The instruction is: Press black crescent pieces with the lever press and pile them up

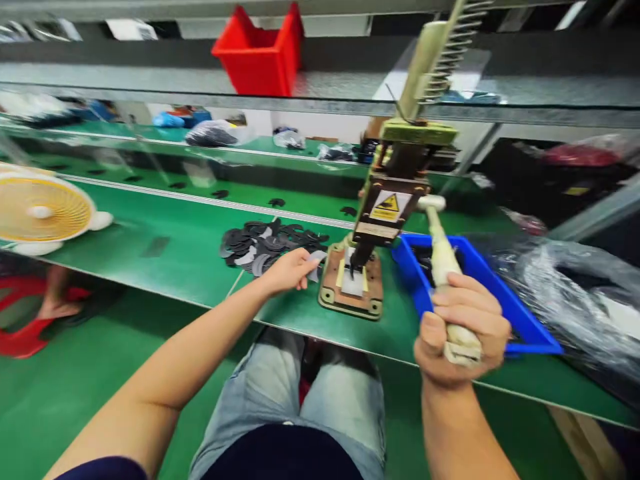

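A small hand-operated press (383, 207) with a yellow warning label stands on the green table. My right hand (465, 327) is wrapped round its long pale lever handle (441, 250), on the right side. Left of the base, my left hand (290, 270) pinches a thin grey curved piece (316, 265) between thumb and fingers. Just behind that hand lies a loose pile of dark and grey curved pieces (265, 241). A light plate (353, 283) sits on the press base beneath the head.
A blue bin (533, 333) holding dark pieces stands right of the press, with clear plastic bags (575, 280) beyond. Dark pieces lie spaced along the strip (310, 208) behind. A yellow fan (40, 210) is at left; a red bin (260, 60) sits on the shelf above.
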`<state>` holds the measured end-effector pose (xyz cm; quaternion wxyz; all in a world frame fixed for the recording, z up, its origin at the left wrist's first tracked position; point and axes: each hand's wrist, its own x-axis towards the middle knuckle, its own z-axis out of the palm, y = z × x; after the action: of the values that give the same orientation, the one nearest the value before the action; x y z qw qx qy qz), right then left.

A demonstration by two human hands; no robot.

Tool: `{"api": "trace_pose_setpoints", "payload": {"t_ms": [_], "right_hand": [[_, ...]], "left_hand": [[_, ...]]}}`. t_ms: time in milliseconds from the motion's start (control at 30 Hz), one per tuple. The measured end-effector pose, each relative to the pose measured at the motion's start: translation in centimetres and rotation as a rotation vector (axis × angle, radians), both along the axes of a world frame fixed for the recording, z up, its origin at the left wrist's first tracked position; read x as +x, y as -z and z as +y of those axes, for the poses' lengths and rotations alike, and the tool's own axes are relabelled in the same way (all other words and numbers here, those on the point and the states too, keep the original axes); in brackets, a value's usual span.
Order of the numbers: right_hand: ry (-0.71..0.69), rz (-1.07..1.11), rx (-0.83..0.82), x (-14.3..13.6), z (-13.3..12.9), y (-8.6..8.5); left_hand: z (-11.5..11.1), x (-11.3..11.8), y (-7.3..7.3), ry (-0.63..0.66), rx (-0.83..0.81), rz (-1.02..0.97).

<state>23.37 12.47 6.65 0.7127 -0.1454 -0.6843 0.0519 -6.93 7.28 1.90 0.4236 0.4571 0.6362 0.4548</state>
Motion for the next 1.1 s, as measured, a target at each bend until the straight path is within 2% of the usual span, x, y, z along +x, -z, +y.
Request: {"api": "trace_pose_setpoints", "payload": {"t_ms": [267, 400, 500, 700, 1000, 1100], "right_hand": [[0.015, -0.060, -0.010, 0.0, -1.0, -0.4], [0.009, -0.057, -0.002, 0.1, -0.8, -0.3], [0.013, -0.059, 0.001, 0.0, -0.8, -0.2], [0.027, -0.048, 0.019, 0.0, -0.7, -0.3], [0.078, -0.011, 0.009, -0.9, -0.9, -0.3], [0.066, -0.015, 0.010, 0.2, -0.8, -0.9]], "left_hand": [[3.4, 2.1, -0.6, 0.053, -0.099, -0.111], [4.8, 3.4, -0.3, 0.045, -0.134, -0.159], [5.6, 4.0, -0.1, 0.064, -0.147, -0.125], [6.8, 3.7, 0.1, 0.092, -0.135, 0.041], [7.8, 2.9, 0.2, 0.147, -0.259, -0.054], [8.0, 3.7, -0.5, 0.138, -0.192, -0.130]]}}
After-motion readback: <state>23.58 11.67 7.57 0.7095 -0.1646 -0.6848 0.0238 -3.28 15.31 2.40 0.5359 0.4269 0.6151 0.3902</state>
